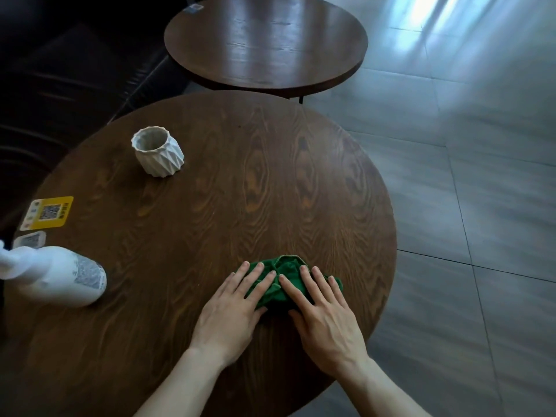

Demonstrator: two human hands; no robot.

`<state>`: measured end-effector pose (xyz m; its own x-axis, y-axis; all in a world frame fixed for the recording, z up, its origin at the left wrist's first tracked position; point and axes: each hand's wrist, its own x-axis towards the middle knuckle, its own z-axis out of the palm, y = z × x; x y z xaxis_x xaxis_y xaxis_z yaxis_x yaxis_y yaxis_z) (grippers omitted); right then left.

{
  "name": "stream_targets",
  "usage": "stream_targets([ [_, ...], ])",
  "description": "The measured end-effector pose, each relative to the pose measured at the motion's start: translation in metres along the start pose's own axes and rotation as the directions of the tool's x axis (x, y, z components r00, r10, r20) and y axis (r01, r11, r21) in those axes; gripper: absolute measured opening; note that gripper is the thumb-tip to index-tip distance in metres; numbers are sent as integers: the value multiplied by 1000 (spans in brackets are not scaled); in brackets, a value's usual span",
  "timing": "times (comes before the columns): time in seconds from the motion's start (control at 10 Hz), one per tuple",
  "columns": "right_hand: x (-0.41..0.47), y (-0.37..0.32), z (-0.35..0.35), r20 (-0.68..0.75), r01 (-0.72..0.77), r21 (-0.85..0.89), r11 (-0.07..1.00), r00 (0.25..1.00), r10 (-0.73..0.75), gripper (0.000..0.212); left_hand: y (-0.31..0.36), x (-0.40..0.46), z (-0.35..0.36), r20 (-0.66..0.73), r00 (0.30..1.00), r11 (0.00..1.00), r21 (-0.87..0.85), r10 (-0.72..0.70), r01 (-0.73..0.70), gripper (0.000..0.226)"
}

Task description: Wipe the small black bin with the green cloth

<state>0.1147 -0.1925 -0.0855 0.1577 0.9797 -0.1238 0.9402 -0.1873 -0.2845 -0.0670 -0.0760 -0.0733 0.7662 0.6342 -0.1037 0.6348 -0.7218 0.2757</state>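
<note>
1. Green cloth [285,282] lies bunched on round wooden table [210,206], near edge, right of centre.
2. Our left hand [231,311] and right hand [325,314] both rest flat on it, fingers spread and extended, palms down; pressing, not gripping. Neither has closed round anything.
3. Cloth sits between and under both sets of fingertips, so equally near each hand. Bunch runs roughly left-right.
4. Small black bin: not visible anywhere in view. Can't tell which way it lies from us.
5. Also on table: white faceted cup [158,152] far left, white spray bottle [60,275] on its side at left edge, yellow QR sticker [48,212].
6. Judgement: next we gather cloth in one hand, then locate bin.
</note>
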Motion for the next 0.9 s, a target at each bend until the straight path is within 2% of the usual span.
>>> stream_targets([
  [0.2, -8, -2, -9, 47, -70, 12, 997, 996, 69, 66, -6, -17, -11, 10, 1000, 1000, -7, -21, 21, 74],
  [0.5, -34, -22, -29, 92, -183, 4, 983, 979, 182, 67, -9, -54, -38, -13, 1000, 999, -30, -26, 25, 72],
  [0.7, -60, -43, -54, 115, -221, -16, 975, 968, 222, 62, -2, -82, -74, -24, 999, 997, -54, -48, 47, 70],
  [0.8, -74, -60, -76, 101, -247, -24, 969, 963, 248, 60, -1, -99, -99, -33, 994, 994, -45, -103, 101, 68],
  [0.9, -90, -79, -97, 105, -240, -57, 969, 964, 245, 58, -2, -120, -125, -10, 997, 997, 2, -78, 78, 68],
])
